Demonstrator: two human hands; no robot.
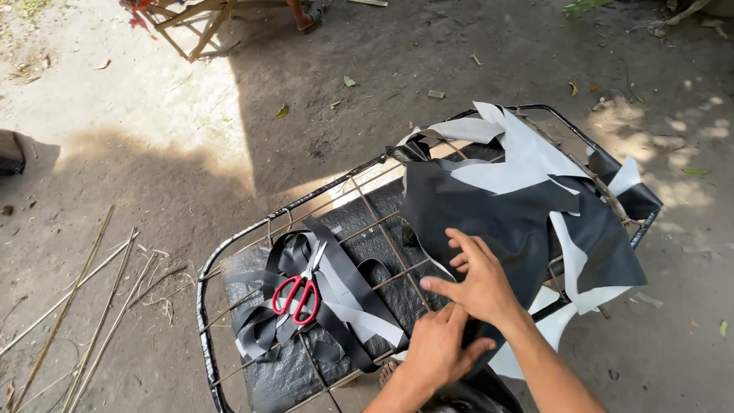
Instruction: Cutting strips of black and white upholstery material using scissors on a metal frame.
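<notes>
A large black sheet with a white underside (520, 206) lies crumpled over the right half of a black metal frame rack (205, 306). My right hand (478, 279) lies flat on the sheet's near left part, fingers spread. My left hand (440, 348) sits just below it at the sheet's near edge, thumb out, pinching or pressing the material. On the rack's left half, red-handled scissors (300, 294) rest on a tangle of black and grey strips (344, 298), apart from both hands.
The rack stands on bare dirt ground, with a black woven mat (290, 375) under the strips. Thin bamboo sticks (84, 306) lie on the ground to the left. A wooden stand and someone's foot (306, 19) show at the far top.
</notes>
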